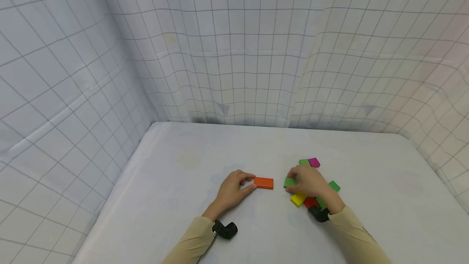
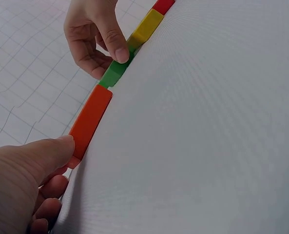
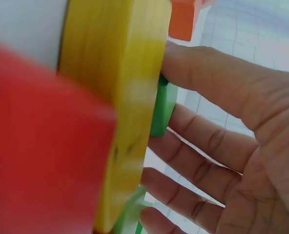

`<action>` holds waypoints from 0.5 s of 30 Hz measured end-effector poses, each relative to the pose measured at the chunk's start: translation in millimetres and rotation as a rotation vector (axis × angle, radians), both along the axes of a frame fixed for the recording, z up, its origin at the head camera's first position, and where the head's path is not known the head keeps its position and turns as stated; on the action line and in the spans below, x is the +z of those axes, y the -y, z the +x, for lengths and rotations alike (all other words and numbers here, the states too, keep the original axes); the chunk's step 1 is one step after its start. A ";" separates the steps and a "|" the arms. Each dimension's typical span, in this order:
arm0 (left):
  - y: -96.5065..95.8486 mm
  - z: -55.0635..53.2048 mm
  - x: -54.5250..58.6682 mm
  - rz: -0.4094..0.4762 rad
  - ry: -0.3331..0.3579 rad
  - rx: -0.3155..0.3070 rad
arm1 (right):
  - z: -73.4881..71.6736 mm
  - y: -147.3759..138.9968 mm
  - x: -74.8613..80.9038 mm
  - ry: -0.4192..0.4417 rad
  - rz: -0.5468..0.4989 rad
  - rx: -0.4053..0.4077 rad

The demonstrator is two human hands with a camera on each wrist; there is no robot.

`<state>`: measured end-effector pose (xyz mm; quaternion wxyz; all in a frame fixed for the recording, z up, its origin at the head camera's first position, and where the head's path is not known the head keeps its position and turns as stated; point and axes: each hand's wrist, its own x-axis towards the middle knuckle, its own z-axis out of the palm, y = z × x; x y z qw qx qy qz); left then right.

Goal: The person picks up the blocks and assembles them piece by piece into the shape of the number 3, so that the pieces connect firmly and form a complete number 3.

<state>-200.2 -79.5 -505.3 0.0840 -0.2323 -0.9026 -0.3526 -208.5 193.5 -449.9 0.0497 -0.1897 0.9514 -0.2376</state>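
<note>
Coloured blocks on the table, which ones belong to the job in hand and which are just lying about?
Seemingly in the job:
orange block, pinched by the left hand
green block, pinched by the right hand

Seemingly just lying about:
yellow block
red block
magenta block
other green blocks

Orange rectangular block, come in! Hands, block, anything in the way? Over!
Left hand pinches left end of orange rectangular block. Right hand pinches flat green block, right of orange. Possible obstacle: yellow rectangular block, close beside right hand.
</note>
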 end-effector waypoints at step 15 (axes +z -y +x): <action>-0.4 0.6 1.6 -0.011 0.003 0.010 | -3.5 24.1 2.3 0.027 -0.026 0.037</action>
